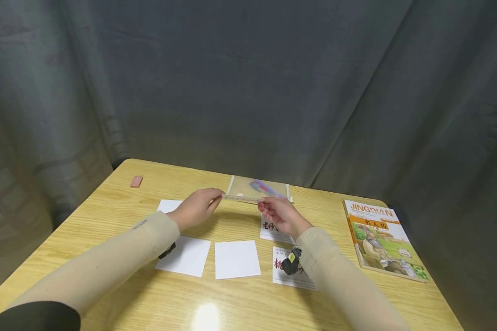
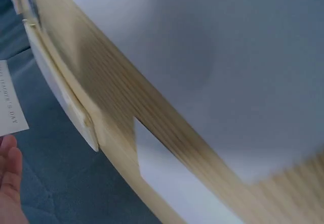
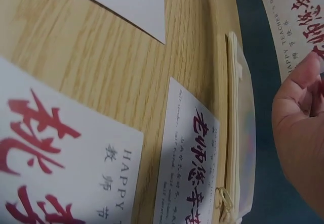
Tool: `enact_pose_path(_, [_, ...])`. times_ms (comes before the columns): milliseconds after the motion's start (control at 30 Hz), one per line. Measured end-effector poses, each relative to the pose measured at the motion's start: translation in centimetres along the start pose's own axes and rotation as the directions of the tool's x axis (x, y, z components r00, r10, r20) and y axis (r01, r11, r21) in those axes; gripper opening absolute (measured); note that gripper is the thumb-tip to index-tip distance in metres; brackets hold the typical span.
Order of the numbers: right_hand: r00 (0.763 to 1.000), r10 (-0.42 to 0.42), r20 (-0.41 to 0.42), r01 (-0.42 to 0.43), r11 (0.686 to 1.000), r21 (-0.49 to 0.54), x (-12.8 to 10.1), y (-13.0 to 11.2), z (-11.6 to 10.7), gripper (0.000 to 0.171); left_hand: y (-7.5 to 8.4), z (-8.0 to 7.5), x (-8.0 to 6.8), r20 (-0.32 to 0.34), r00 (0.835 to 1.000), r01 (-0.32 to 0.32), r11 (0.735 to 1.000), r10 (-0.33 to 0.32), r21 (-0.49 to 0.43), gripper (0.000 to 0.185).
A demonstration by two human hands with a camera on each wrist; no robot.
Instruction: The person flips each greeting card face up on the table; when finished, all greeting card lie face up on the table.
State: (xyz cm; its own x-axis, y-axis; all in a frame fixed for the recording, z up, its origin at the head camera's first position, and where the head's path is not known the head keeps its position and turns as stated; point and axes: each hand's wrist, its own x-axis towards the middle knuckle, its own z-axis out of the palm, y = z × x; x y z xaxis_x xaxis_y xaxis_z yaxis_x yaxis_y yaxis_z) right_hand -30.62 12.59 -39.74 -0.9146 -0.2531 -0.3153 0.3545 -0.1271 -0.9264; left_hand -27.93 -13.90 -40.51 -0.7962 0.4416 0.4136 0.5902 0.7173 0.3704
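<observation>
A Teacher's Day card (image 1: 242,199) with red calligraphy (image 3: 309,24) is up above the table, almost edge-on in the head view. My left hand (image 1: 196,208) pinches its left end between thumb and fingers. At the other end my right hand (image 1: 282,214) grips it, thumb on the printed face in the right wrist view. Two more printed cards lie below the right hand, one (image 1: 275,235) partly under it and one (image 1: 287,279) near the wrist. White cards lie on the left: one (image 1: 237,259) in the middle, another (image 1: 192,257) by the left wrist, and one (image 1: 167,205) partly behind the left hand.
Behind the held card a translucent zip pouch (image 1: 241,185) with colourful contents lies near the table's far edge. A pink eraser (image 1: 136,181) sits at the far left. On the right lies an illustrated book (image 1: 383,239). Grey curtains (image 1: 240,92) hang close around the table.
</observation>
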Motion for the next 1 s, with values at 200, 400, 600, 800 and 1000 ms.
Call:
enact_pose_path(200, [0.999,-0.026,-0.028,0.024,0.995,-0.095,0.4,0.4,0.3,0.011,0.8,-0.1,0.5,0.017,0.977,0.213,0.953,-0.215,-0.213,0.016])
enact_pose_path(400, [0.991,-0.082,-0.102,0.056,0.969,-0.239,0.4,1.0,0.7,0.018,0.9,-0.1,0.6,0.085,0.945,0.324,0.872,-0.315,-0.366,0.016])
enact_pose_path(600, [0.990,-0.131,-0.047,0.107,0.934,-0.341,0.2,1.2,0.9,0.017,0.1,-0.2,1.1,0.123,0.914,0.399,0.801,-0.387,-0.447,0.032])
enact_pose_path(800, [0.983,-0.165,0.082,0.184,0.872,-0.454,0.0,1.4,1.6,0.018,0.6,0.0,2.5,0.184,0.947,0.313,0.886,-0.263,-0.342,0.039])
enact_pose_path(1000, [0.979,-0.167,0.116,0.202,0.865,-0.459,-0.2,1.5,2.5,0.019,1.6,0.2,3.3,0.227,0.962,0.223,0.920,-0.154,-0.322,0.033])
